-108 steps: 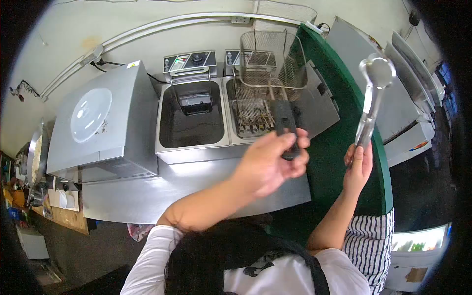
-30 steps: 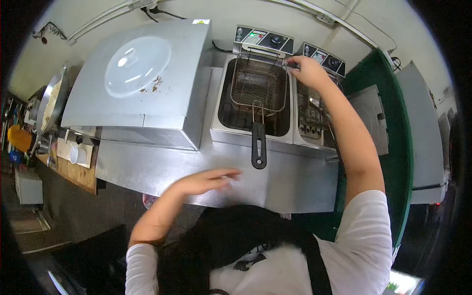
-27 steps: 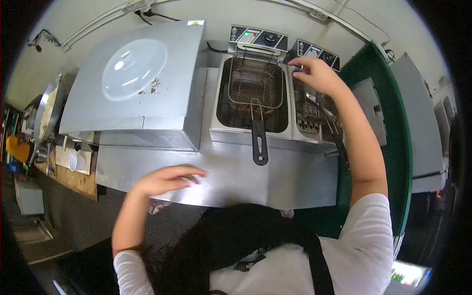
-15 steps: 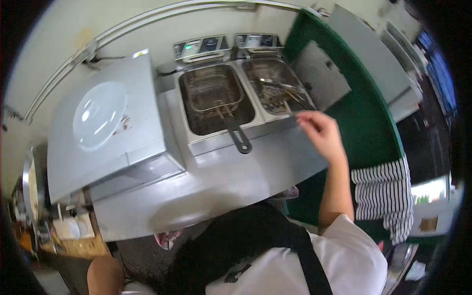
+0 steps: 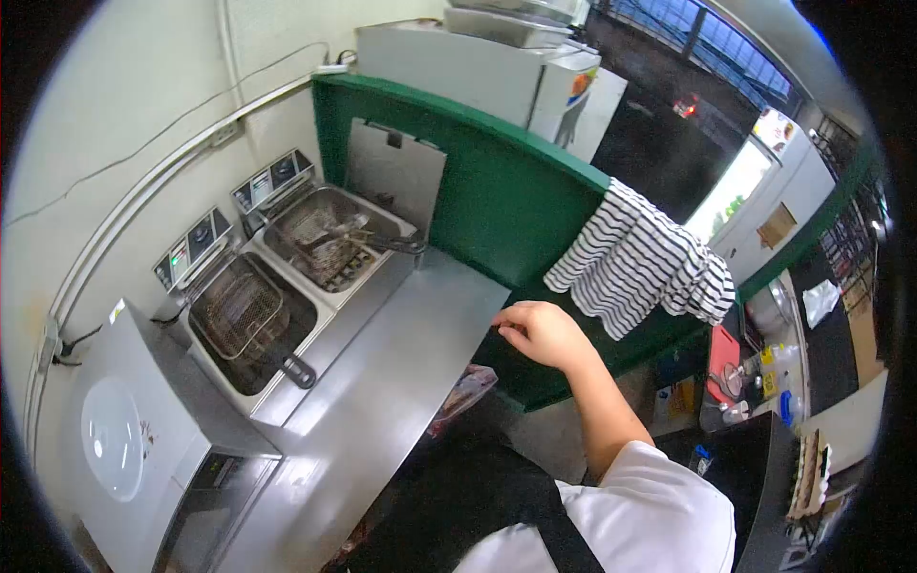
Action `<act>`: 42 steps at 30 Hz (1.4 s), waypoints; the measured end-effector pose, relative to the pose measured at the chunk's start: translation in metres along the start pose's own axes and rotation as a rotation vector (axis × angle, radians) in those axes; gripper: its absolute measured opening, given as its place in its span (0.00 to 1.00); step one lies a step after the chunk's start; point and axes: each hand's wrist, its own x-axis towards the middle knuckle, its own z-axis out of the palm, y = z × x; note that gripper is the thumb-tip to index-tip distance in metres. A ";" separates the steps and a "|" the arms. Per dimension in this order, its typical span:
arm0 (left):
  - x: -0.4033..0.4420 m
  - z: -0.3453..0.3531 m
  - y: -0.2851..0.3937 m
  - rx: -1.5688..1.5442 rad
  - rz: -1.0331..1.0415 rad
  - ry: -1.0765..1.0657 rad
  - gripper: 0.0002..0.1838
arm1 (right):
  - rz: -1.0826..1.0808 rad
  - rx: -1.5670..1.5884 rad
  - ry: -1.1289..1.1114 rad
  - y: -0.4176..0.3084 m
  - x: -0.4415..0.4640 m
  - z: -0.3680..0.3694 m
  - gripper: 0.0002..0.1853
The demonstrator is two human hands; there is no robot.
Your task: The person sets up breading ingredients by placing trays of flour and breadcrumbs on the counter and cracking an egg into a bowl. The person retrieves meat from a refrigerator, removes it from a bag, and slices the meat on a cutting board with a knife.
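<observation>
My right hand (image 5: pixel 541 334) hangs over the right end of the steel counter (image 5: pixel 382 368), loosely curled, with a gap between thumb and fingers and nothing visible in it. My left hand is out of view. On the counter stands a double fryer. A wire basket (image 5: pixel 245 310) rests in its left well, its black handle (image 5: pixel 298 371) over the front rim. Another basket (image 5: pixel 315 222) sits in the right well, with metal tongs (image 5: pixel 346 232) lying across it.
A green partition (image 5: pixel 478 201) runs beyond the fryer, with a striped cloth (image 5: pixel 635 258) over it and a metal lid (image 5: pixel 394 172) against it. A steel box-shaped appliance (image 5: pixel 172 401) stands left. Beyond my right arm is a red board (image 5: pixel 723 363) among bottles.
The view has swung right. The raised basket now rests in the left well, and the tongs have left my hand for the right well. My right hand has come away; my left hand has left view.
</observation>
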 end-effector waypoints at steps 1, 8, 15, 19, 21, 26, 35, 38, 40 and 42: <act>0.004 0.004 -0.013 -0.032 -0.056 0.051 0.26 | 0.027 0.009 0.002 0.006 -0.007 -0.004 0.10; 0.022 0.034 -0.080 -0.207 -0.267 0.451 0.27 | 0.073 0.005 0.007 0.073 -0.036 -0.032 0.09; 0.035 0.088 -0.119 -0.336 -0.270 0.854 0.27 | 0.001 0.085 -0.029 0.150 -0.075 -0.066 0.09; 0.017 0.103 -0.123 -0.412 -0.133 1.158 0.27 | -0.090 0.144 -0.105 0.192 -0.101 -0.075 0.09; -0.007 0.090 -0.114 -0.422 0.046 1.344 0.28 | -0.163 0.193 -0.122 0.205 -0.110 -0.082 0.09; -0.147 0.039 -0.020 -0.346 0.871 1.574 0.28 | -0.250 0.414 -0.120 0.216 -0.115 -0.089 0.08; 0.146 0.046 0.204 -0.149 0.592 0.512 0.25 | -0.512 0.626 0.686 0.093 0.081 -0.160 0.08; 0.256 0.052 0.238 0.567 0.217 0.442 0.17 | -0.277 0.457 0.747 0.068 0.203 -0.225 0.14; 0.304 0.042 0.254 0.812 0.201 0.266 0.17 | -0.208 0.105 0.893 0.076 0.263 -0.261 0.15; 0.339 0.035 0.271 0.927 0.295 0.170 0.16 | -0.269 -0.240 0.880 0.100 0.305 -0.284 0.16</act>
